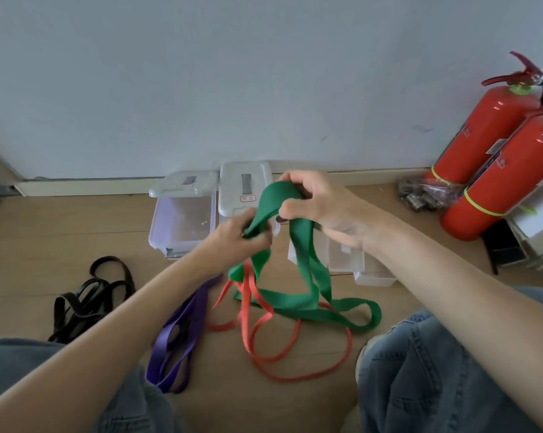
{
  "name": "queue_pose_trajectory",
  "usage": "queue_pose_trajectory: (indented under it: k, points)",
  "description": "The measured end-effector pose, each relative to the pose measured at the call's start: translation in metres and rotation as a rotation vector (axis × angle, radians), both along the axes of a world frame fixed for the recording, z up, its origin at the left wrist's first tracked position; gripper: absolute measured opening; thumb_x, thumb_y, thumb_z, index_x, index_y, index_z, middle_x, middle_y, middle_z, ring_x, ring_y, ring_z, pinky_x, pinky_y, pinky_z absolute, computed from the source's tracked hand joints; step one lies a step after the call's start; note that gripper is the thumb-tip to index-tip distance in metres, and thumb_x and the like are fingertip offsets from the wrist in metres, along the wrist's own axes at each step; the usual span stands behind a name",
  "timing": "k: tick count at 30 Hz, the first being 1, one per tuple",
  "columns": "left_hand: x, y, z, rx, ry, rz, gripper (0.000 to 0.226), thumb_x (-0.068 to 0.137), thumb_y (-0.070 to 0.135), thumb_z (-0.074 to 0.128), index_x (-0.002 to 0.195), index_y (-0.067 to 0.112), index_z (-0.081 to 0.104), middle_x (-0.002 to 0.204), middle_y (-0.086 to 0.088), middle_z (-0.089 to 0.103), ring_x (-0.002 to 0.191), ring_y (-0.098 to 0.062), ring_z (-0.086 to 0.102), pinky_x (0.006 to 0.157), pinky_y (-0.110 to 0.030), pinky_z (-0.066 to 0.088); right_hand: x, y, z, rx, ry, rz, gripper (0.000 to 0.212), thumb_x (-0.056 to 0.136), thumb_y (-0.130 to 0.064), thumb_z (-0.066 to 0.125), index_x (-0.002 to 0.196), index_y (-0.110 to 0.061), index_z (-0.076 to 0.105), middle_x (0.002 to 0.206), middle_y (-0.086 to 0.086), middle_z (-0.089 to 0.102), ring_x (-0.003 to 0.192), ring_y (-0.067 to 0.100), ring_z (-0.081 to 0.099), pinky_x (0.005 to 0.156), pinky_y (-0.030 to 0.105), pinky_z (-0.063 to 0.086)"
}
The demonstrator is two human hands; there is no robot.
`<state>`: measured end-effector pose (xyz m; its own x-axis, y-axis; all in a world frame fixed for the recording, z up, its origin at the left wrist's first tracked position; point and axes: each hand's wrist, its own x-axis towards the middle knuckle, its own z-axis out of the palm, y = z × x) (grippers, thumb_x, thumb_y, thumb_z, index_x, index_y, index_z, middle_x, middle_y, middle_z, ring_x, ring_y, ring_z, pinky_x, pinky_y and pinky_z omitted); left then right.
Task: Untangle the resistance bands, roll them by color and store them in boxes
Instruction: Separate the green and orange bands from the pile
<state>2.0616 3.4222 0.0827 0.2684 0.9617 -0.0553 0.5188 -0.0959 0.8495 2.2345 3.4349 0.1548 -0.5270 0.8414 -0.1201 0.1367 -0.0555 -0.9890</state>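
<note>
She is squatting on the floor with the green band lifted between both hands. The left hand has its fingers curled tight round a bunched fold of it, and the right hand pinches the upper loop between thumb and fingers, holding it above the rest. The lower part of the green band trails down to the floor, where the red band crosses through and under it, so those two look tangled with each other. The purple band lies beside them, partly under the left arm, and the black band sits in a loose heap well to the left, apart. No band is rolled. The boxes by the wall hold no band that I can see. By my reckoning the job is at its start: untangling underway, rolling and storing all ahead.
</note>
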Motion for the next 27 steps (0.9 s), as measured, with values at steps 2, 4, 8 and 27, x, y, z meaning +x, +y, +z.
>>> queue_pose_trajectory:
  k: [2,4,8,27]
  points:
    - [0.001,-0.005,-0.015,-0.155,0.024,-0.095,0.018,0.074,0.012,0.072,0.080,0.023,0.058,0.070,0.010,0.061,0.056,0.007,0.055,0.057,-0.010,0.045,0.004,-0.001,0.004,-0.053,0.134,-0.046,0.021,0.060,-0.004,0.058,0.079,-0.009,0.051,0.067,0.004,0.051,0.062,0.015,0.049,0.058,0.020,0.046]
    - [-0.006,-0.005,-0.022,-0.171,0.003,-0.113,0.017,0.073,0.011,0.075,0.081,0.018,0.062,0.068,0.012,0.064,0.058,0.007,0.057,0.057,-0.010,0.046,0.008,-0.001,0.009,-0.056,0.201,-0.107,0.018,0.059,-0.001,0.052,0.074,-0.009,0.048,0.064,0.006,0.042,0.059,0.014,0.040,0.054,0.019,0.043]
    - [-0.026,-0.001,-0.023,-0.165,-0.030,-0.134,0.023,0.079,0.011,0.072,0.098,0.020,0.063,0.094,0.007,0.070,0.089,-0.007,0.064,0.086,-0.027,0.051,0.018,0.002,0.019,-0.064,0.355,-0.266,0.016,0.057,0.001,0.045,0.069,-0.009,0.043,0.059,0.004,0.040,0.050,0.010,0.036,0.053,0.023,0.035]
    - [-0.005,-0.014,0.008,-0.355,-0.240,0.105,0.006,0.075,0.012,0.075,0.074,0.012,0.069,0.068,0.000,0.073,0.062,-0.009,0.068,0.056,-0.016,0.052,0.031,0.013,-0.023,0.231,-1.053,-0.107,0.039,0.086,-0.028,0.060,0.116,-0.004,0.050,0.110,0.006,0.052,0.095,0.023,0.057,0.080,0.033,0.050]
